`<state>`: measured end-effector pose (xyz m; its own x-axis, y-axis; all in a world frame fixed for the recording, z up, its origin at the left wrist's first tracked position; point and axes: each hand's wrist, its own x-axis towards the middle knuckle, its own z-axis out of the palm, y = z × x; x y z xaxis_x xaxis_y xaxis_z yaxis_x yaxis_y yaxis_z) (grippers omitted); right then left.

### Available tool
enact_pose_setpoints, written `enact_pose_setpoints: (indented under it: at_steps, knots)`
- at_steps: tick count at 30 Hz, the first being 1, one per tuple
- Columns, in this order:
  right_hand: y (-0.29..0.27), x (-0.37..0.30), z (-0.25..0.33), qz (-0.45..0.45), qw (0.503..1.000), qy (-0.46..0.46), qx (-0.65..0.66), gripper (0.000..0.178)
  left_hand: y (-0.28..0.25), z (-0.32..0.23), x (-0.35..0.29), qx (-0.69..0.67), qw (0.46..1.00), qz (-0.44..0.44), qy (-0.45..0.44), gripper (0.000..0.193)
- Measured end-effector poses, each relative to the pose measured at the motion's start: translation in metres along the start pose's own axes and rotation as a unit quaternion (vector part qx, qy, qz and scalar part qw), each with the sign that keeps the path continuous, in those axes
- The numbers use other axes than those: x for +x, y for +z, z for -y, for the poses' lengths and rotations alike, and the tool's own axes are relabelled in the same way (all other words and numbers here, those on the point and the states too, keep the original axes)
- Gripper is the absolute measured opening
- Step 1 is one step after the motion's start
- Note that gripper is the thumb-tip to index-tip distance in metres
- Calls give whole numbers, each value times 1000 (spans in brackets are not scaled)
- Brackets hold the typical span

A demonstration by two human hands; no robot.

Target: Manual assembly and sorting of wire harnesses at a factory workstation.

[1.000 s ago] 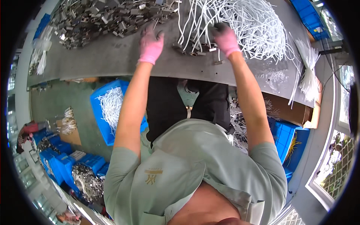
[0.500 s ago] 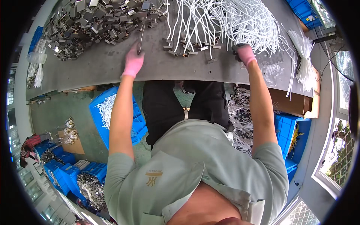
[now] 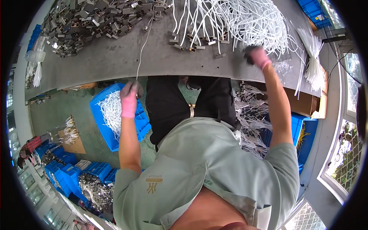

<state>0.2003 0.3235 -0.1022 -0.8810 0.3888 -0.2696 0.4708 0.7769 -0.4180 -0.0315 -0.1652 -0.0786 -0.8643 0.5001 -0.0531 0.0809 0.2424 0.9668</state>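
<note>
My left hand (image 3: 131, 93), in a pink glove with dark grey fingers, is just past the table's near edge, above a blue crate. Its fingers are closed on a thin white cable (image 3: 141, 54), which stretches up over the table toward a heap of small grey metal boxes (image 3: 96, 23). My right hand (image 3: 257, 56), gloved the same way, is over the tabletop at the near side of a tangled pile of white cables (image 3: 253, 23). Motion smears its fingers, and whether they hold anything cannot be made out. Several cable ends nearby carry small metal boxes (image 3: 220, 56).
A grey table (image 3: 172, 67) spans the front. Below its left part sits the blue crate (image 3: 143, 128) with white cables inside. Bundled cables (image 3: 251, 124) lie beneath the right side. A tied white bundle (image 3: 312, 57) hangs at the right end. More blue crates (image 3: 71, 178) stand lower left.
My left hand has come down toward me, off the table edge, drawing the cable out longer. My right hand has shifted slightly to the right.
</note>
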Motion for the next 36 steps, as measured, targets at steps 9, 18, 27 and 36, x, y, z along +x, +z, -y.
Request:
enact_pose_setpoints:
  at_steps: [9,18,27,36]
  knots:
    - [63,-99,184,183,829,109,517,20,-16,46,-71,-153,983,-50,-88,43]
    - [149,75,254,23,800,-10,600,23,-38,78,-192,-109,993,4,44,46]
    - [39,74,305,-78,654,-14,752,29,-81,90,-227,-92,984,-85,-129,44]
    - [35,76,285,-97,679,-50,726,28,-85,91,-211,-167,975,-99,-104,48]
